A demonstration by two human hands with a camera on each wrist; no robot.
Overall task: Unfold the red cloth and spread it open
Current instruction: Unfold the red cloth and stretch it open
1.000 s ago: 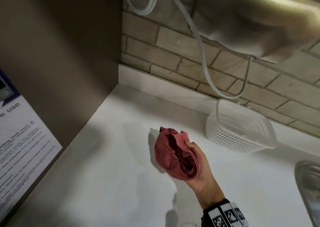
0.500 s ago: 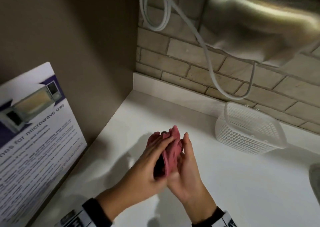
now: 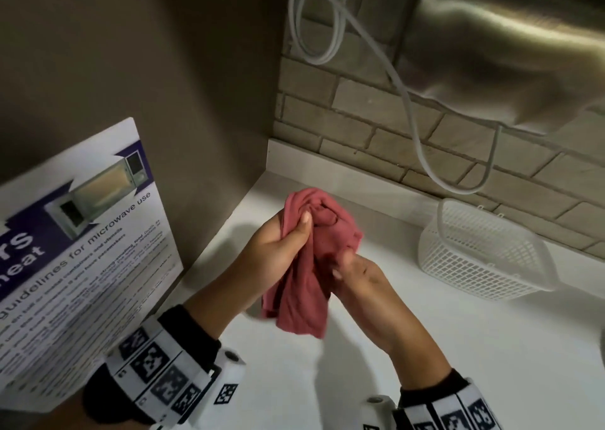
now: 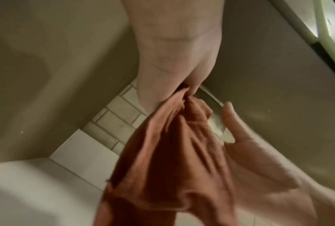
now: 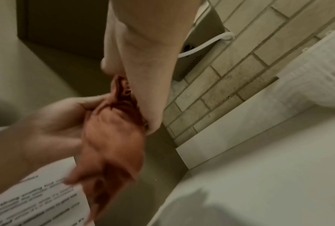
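The red cloth [image 3: 307, 266] is bunched and held in the air above the white counter [image 3: 425, 347], between both hands. My left hand [image 3: 288, 236] grips its upper left part, thumb pressed over the folds. My right hand [image 3: 347, 266] pinches the cloth lower on the right side. A loose end hangs down below the hands. In the left wrist view the cloth [image 4: 170, 152] drapes from my left fingers, with the right hand [image 4: 249, 152] beside it. The right wrist view shows the cloth [image 5: 114, 130] blurred between the two hands.
A white mesh basket [image 3: 484, 252] stands on the counter to the right, by the brick wall [image 3: 376, 118]. A microwave-use poster [image 3: 75, 249] leans on the left side panel. A white hose [image 3: 406, 95] hangs from a steel appliance [image 3: 507, 46] above.
The right hand alone held the cloth a second ago. The left hand came in and took hold, and part of the cloth now hangs loose below the hands.
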